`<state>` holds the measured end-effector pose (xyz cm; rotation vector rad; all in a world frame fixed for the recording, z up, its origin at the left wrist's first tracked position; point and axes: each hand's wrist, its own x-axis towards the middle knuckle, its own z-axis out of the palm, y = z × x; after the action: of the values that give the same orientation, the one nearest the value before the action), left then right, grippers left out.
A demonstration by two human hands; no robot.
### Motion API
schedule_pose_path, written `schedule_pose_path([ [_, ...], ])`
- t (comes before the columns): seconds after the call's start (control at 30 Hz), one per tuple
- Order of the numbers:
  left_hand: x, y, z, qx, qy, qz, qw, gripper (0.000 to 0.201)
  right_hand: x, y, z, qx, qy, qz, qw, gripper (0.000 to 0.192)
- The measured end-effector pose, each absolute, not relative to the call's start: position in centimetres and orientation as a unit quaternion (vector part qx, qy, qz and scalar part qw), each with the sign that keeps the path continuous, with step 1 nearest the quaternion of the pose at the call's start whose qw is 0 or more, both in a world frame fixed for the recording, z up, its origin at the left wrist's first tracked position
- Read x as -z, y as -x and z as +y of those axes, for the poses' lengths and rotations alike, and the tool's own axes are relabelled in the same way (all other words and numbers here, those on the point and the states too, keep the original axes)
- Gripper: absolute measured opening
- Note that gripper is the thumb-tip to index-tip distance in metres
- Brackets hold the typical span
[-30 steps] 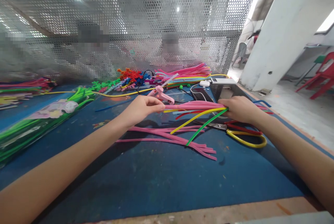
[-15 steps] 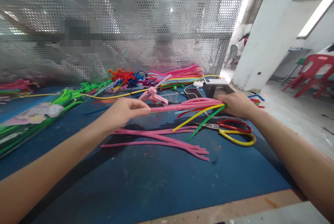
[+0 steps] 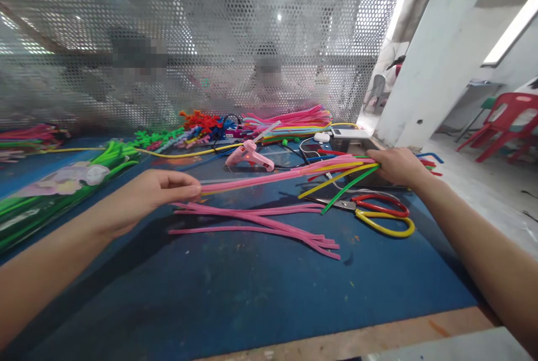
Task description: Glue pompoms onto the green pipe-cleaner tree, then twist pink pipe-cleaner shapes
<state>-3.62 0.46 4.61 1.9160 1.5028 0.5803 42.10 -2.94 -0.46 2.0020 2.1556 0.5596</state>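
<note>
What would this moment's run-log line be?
left hand: pinches pink stems | right hand: grips multicoloured bundle | table: loose pink stems, scissors, glue gun

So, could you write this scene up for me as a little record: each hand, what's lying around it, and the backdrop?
Left grip: pinching the ends of mostly pink fuzzy sticks
Right grip: closed round a mixed bundle; a yellow stick and a green stick slant down from it
Loose below: more pink sticks
Cutting tool: scissors, one red handle, one yellow
Beyond the held sticks: pink glue gun
Far left: wrapped green bundle
Surface: blue tabletop
Backdrop: perforated screen
</note>
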Motion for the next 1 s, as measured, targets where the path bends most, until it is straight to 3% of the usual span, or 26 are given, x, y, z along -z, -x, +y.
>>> schedule_pose_path([
  [0.13, -4.0, 5.7, -0.2, -0.168, -0.693, 0.559, 0.423, 0.024, 0.4, -42.8, -2.9, -0.187, -0.691, 0.693, 0.082, 0.019],
  [0.33, -4.1, 6.2, -1.3, -0.214, -0.574, 0.574, 0.542, 0.026, 1.0, -44.6, -2.7, -0.187, -0.722, 0.663, 0.068, 0.025],
  [0.6, -4.0, 6.3, -1.3, -0.252, -0.519, 0.569, 0.586, 0.030, 1.2, -48.2, -3.1, -0.206, -0.774, 0.599, 0.012, 0.025],
  [0.87, -2.5, 7.6, -0.9, -0.264, -0.444, 0.625, 0.586, 0.040, 1.0, -49.8, -4.0, -0.222, -0.814, 0.523, -0.119, 0.039],
  [1.0, -2.2, 6.2, -1.4, -0.221, -0.482, 0.587, 0.612, 0.026, 0.2, -45.8, -3.7, -0.195, -0.767, 0.586, -0.174, 0.031],
])
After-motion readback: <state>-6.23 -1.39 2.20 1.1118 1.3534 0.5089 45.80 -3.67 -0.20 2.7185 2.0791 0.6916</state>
